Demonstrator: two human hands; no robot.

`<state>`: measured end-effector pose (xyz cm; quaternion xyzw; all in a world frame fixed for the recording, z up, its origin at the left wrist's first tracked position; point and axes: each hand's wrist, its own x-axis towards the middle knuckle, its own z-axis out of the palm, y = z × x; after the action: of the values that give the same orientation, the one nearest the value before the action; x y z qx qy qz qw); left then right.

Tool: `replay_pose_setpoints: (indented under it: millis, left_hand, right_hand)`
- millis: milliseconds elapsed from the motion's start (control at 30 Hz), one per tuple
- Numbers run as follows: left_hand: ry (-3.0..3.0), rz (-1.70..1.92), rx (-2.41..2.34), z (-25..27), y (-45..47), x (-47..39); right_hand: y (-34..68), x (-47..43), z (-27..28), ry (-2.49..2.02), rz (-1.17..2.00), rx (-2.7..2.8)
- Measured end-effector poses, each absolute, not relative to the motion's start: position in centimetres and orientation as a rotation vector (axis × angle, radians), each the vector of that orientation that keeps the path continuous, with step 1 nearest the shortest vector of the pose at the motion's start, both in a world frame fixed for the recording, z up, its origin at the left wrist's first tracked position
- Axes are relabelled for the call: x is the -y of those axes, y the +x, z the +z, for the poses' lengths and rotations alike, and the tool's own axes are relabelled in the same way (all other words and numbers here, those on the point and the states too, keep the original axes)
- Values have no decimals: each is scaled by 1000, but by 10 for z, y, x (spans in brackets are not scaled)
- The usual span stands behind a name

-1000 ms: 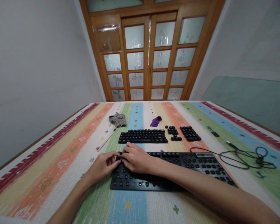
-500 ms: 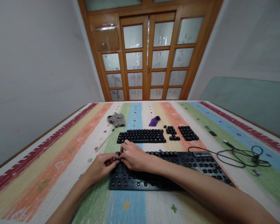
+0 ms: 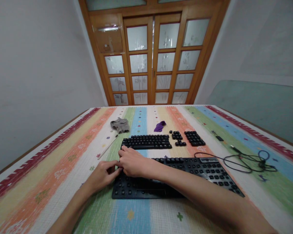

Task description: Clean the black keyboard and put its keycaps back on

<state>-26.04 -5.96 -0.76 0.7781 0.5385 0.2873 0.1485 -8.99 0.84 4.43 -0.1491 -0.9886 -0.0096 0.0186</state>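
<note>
A black keyboard base (image 3: 205,170) lies across the striped tablecloth, most of its keycaps off and the key posts bare. My left hand (image 3: 103,177) is at its upper left corner, thumb and index finger pinched together. Pressed close beside it, my right hand (image 3: 132,162) has its fingers curled down over the same corner. Whatever is between the fingers is hidden. Behind the base, loose black keycaps (image 3: 146,142) are laid out in keyboard rows. To their right are a smaller group of keycaps (image 3: 177,136) and a number pad block (image 3: 194,138).
A grey cloth (image 3: 120,125) and a purple cloth (image 3: 159,126) lie farther back. A thin pale stick (image 3: 107,148) with a dark tip rests at left. The coiled black cable (image 3: 244,165) and its small black cap (image 3: 219,138) are at right.
My right hand has shifted slightly left, closer over my left hand's fingertips at the corner. The whole view has moved a little; the loose keycaps stay as they were.
</note>
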Motion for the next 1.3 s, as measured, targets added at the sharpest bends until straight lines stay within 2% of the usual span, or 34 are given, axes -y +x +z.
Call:
replay_pose_setpoints:
  millis: [600, 700, 833, 933, 1100, 1300]
  left_hand:
    - [2219, 770, -1508, -7, -258, 61]
    - [2211, 747, -1518, -6, -258, 63]
    - [2183, 718, -1565, -8, -259, 64]
    - [2189, 726, -1578, -10, -260, 65]
    - [2211, 775, -1554, -10, -259, 66]
    - [2261, 741, -1562, -9, -258, 68]
  right_hand:
    - [-99, -7, 41, -530, -6, 3052]
    - [-92, -15, 42, -503, 90, 3040]
    - [-81, -47, 45, -367, 390, 2983]
    - [-76, -77, 42, -608, 441, 2812]
    - [-75, -115, 25, -986, 289, 2643]
    - [-85, -141, 8, -1171, 218, 2612]
